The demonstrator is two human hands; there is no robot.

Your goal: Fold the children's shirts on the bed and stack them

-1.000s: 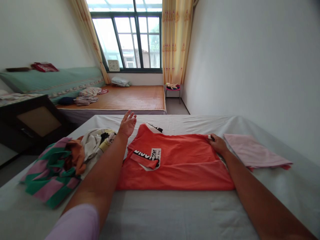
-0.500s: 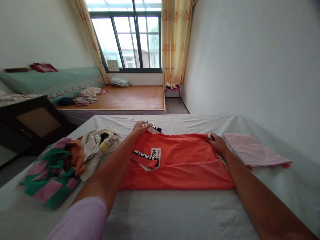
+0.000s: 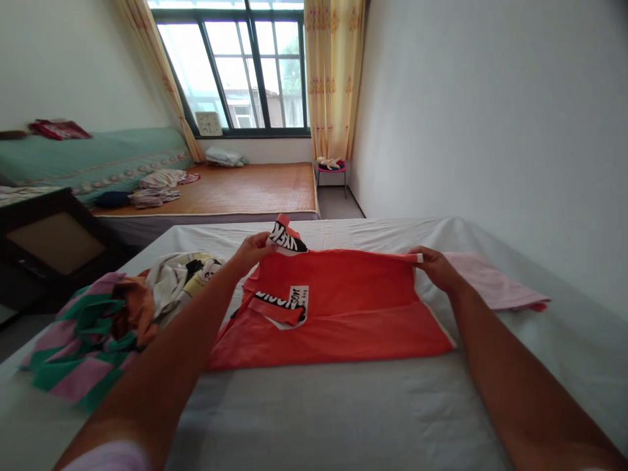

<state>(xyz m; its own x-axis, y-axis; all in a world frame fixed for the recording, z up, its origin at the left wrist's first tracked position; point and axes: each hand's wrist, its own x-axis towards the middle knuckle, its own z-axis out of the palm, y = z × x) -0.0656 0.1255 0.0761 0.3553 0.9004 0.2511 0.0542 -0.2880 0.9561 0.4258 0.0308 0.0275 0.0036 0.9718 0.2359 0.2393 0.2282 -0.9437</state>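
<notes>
apparently midway: pink cloth (image 3: 495, 281) folded, orange shirt (image 3: 353, 281) partly so, left hand (image 3: 253, 252) and right hand (image 3: 436, 266) pinching its far edge; clothes heap (image 3: 115, 320) unfolded.

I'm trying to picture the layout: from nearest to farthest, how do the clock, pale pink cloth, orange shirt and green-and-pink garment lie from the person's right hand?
1. Orange shirt: gripped by the right hand.
2. Pale pink cloth: just to its right.
3. Green-and-pink garment: far left.
4. Clock: beyond the bed.
</notes>
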